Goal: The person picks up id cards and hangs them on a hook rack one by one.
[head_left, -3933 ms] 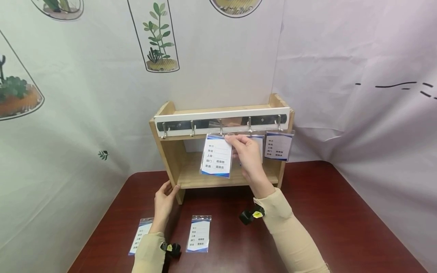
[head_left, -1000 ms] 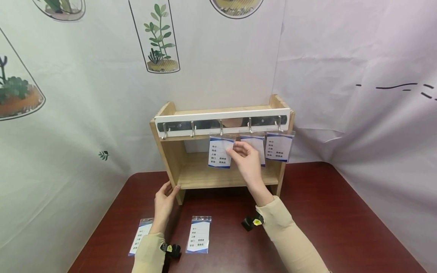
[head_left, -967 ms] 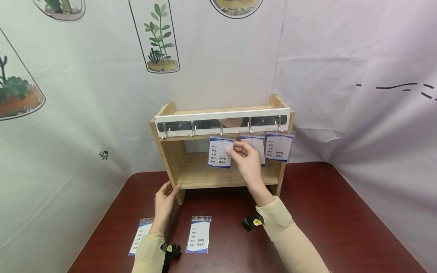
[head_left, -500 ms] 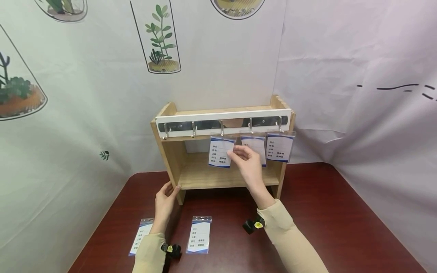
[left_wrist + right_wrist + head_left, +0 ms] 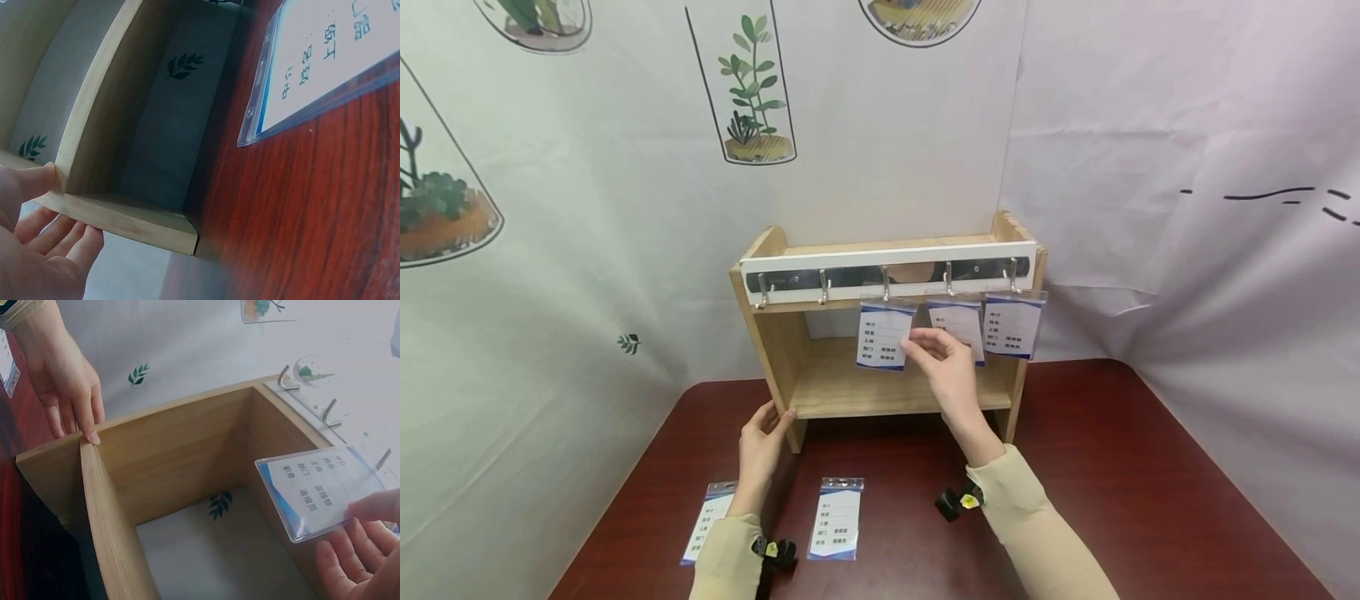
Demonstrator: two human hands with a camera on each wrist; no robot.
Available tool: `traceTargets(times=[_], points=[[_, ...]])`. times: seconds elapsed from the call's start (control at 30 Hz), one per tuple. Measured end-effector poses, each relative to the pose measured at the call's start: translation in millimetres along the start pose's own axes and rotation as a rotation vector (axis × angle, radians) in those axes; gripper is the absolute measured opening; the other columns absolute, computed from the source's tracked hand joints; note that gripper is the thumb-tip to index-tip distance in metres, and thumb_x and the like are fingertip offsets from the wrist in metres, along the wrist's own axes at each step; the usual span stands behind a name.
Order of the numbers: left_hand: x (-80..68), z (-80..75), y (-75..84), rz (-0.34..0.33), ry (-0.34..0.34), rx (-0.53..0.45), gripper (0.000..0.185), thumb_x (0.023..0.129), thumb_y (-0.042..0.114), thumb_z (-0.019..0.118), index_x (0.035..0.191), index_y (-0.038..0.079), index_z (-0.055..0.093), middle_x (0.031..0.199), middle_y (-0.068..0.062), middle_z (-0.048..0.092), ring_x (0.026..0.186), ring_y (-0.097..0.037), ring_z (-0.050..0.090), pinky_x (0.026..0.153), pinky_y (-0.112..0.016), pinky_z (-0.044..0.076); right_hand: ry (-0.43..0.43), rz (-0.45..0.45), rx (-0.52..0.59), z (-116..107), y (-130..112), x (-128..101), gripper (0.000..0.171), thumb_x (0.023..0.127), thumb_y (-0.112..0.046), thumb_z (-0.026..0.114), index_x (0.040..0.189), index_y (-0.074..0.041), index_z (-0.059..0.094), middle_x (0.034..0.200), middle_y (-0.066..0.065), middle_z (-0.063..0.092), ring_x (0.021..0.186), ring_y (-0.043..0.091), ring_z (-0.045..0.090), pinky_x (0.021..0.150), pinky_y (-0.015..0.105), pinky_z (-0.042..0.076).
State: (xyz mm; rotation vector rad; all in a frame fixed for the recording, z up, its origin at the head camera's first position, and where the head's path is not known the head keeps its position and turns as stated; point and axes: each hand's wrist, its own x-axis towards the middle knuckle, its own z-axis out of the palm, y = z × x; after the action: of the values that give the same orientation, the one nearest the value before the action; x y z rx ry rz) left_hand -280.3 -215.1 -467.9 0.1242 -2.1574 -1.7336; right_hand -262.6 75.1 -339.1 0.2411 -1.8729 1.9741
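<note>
A wooden shelf (image 5: 775, 333) with a hook rail (image 5: 850, 275) stands on the table. Three card badges hang from the right-hand hooks. My right hand (image 5: 936, 350) is at the lower right edge of the middle-hook badge (image 5: 880, 333). Its fingertips touch that edge with fingers loosely spread, as the right wrist view shows on the badge (image 5: 319, 487). My left hand (image 5: 760, 433) grips the front edge of the shelf's left side panel (image 5: 119, 215), thumb on one face and fingers on the other. Two more badges (image 5: 709, 523) (image 5: 837, 517) lie flat by my left forearm.
The two leftmost hooks (image 5: 284, 378) are bare. The dark red table (image 5: 1112, 467) is closed in by white cloth walls on the left, back and right. The shelf's lower board holds nothing.
The badge my right hand held out at the middle hook now hangs flat from it. That hand has slid down to the badge's lower right edge. The left hand has not moved.
</note>
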Motion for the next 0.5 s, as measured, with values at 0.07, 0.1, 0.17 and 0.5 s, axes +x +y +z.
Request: traceTargets(times=[0.07,0.1,0.17,0.5], points=[[-0.4,-0.2,-0.2,-0.002,-0.001,-0.001,0.052,0.096,0.017,0.071,0.139,-0.007,0.054,0.135,-0.029,0.058,0.126,-0.037,0.057,0.104,-0.049,0.047,-0.004,0.0,0.001,-0.4,1.1,-1.0,0.022,0.089,-0.013,0.078,0.107,-0.002,0.074,0.101,0.012,0.074,0.091,0.017,0.069,0.082,0.027,0.058],[-0.4,-0.2,-0.3,-0.003,0.0,-0.003,0.052,0.096,0.017,0.071,0.139,-0.007,0.054,0.135,-0.029,0.058,0.126,-0.037,0.057,0.104,-0.049,0.047,-0.006,0.0,0.0,-0.5,2.0,-1.5,0.021,0.089,-0.013,0.078,0.107,-0.002,0.074,0.101,0.011,0.075,0.092,0.017,0.069,0.082,0.027,0.057],[-0.5,-0.3,-0.5,-0.004,0.001,-0.006,0.052,0.096,0.017,0.071,0.139,-0.007,0.054,0.135,-0.029,0.058,0.126,-0.036,0.057,0.104,-0.047,0.048,-0.008,-0.003,-0.001,-0.4,3.8,-2.5,0.021,0.089,-0.013,0.078,0.107,-0.002,0.074,0.1,0.011,0.075,0.092,0.017,0.069,0.083,0.026,0.057],[-0.3,0.1,-0.9,0.001,-0.001,-0.006,0.051,0.096,0.018,0.071,0.138,-0.006,0.055,0.135,-0.028,0.058,0.126,-0.036,0.057,0.104,-0.047,0.048,-0.012,0.015,0.009,-0.9,10.8,-8.0,0.021,0.088,-0.011,0.079,0.106,0.0,0.075,0.102,0.012,0.075,0.092,0.014,0.068,0.082,0.024,0.055]])
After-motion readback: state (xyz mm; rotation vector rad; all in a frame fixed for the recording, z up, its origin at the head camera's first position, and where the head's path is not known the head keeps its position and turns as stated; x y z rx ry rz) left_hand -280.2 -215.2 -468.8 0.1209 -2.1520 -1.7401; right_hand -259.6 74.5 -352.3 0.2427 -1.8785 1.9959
